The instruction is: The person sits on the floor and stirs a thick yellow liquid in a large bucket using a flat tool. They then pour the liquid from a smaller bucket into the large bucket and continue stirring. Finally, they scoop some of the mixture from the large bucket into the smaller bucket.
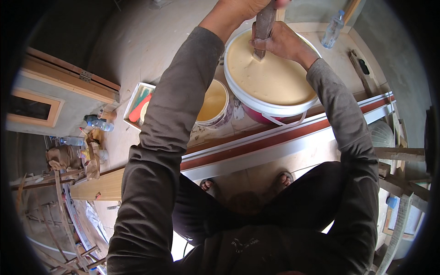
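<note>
A large bucket (233, 87) with a white rim and a dark pink side stands in front of me, filled with thick cream-coloured liquid (275, 82) like paint. A flat, stained wooden stick (265, 23) dips into it, its lower end in the liquid. My right hand (284, 41) is wrapped round the stick just above the surface. Higher up, at the top edge of the picture, my left hand (240, 7) closes on the stick's upper part; some of its fingers are cut off. The bucket's white handle (286, 123) hangs down on the near side.
Left of the bucket stand a smaller pail (228, 103) of yellowish liquid and a white tray (133, 103) with red and green things. Long white and brown strips (256, 149) lie between me and the buckets. A plastic bottle (333, 30) stands far right; timber pieces (398, 153) lie right.
</note>
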Available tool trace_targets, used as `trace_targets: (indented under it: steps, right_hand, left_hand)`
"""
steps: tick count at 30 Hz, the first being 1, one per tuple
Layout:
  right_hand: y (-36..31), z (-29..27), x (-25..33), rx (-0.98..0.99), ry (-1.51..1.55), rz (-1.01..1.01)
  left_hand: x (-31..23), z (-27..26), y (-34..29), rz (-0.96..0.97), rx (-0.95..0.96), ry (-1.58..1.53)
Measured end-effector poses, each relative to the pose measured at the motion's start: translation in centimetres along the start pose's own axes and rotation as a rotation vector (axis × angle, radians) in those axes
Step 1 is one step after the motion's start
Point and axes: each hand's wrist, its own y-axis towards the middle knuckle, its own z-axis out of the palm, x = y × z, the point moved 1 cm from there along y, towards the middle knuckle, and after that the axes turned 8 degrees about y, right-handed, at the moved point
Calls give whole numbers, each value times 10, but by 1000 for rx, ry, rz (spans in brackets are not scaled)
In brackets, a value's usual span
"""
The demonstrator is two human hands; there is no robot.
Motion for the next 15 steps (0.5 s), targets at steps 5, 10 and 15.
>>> trace_targets:
  steps: [5,10,15]
  right_hand:
    - [-7,-26,-16,-56,-118,57]
    - [-22,-44,-25,0,-138,138]
    - [-37,-29,0,53,140,178]
  left_hand:
    - [19,7,18,47,19,-124]
    - [24,11,32,-79,-13,-304]
    - [14,-2,30,-219,-19,-307]
